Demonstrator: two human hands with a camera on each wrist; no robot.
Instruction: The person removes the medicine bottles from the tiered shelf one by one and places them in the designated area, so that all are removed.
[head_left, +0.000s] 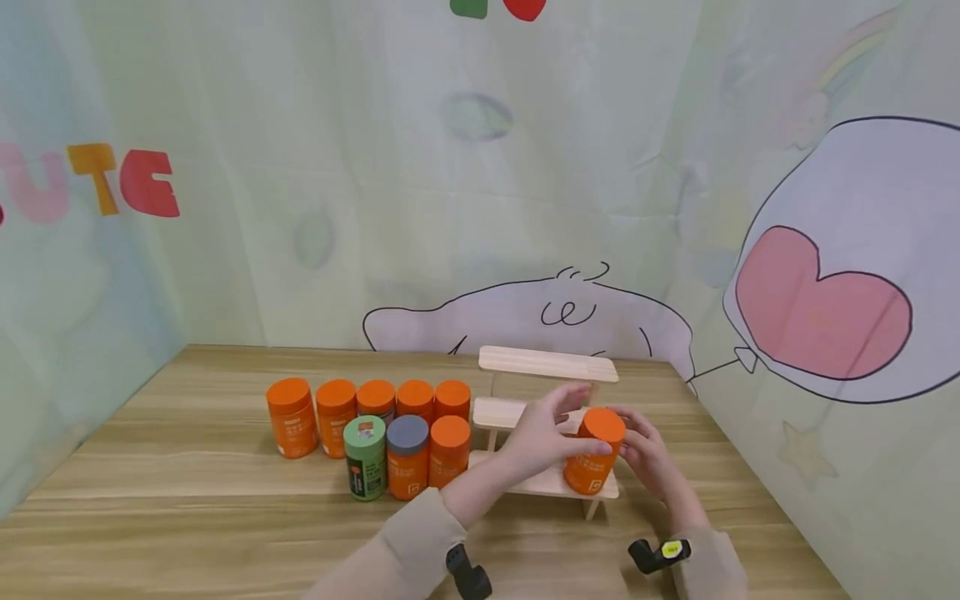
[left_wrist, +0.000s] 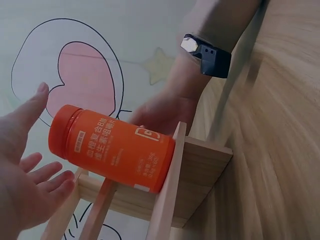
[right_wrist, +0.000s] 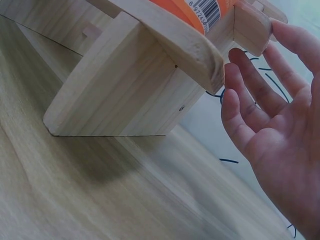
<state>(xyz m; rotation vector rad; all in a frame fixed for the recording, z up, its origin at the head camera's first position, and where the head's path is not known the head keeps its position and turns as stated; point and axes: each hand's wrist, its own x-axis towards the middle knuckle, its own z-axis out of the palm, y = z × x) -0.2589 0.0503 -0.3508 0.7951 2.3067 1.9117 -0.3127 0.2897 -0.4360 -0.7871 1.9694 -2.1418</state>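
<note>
An orange jar (head_left: 588, 468) with an orange lid stands upright on the right end of the lowest step of a three-tier wooden rack (head_left: 536, 482). My left hand (head_left: 531, 440) is at the jar's left side, thumb stretched across its front in the head view. Seen from the left wrist, that hand's fingers (left_wrist: 52, 176) are spread and apart from the jar, near its lid. On the other side, my right hand (head_left: 647, 454) has loosely bent fingers beside the rack's end. In the right wrist view its palm (right_wrist: 280, 132) faces the rack with nothing held.
Left of the rack stand several orange jars (head_left: 292, 421) in two rows. The front row includes a green jar (head_left: 366, 467) and an orange jar with a grey lid (head_left: 408, 437). A printed curtain (head_left: 405, 208) hangs behind the wood-grain table (head_left: 187, 517).
</note>
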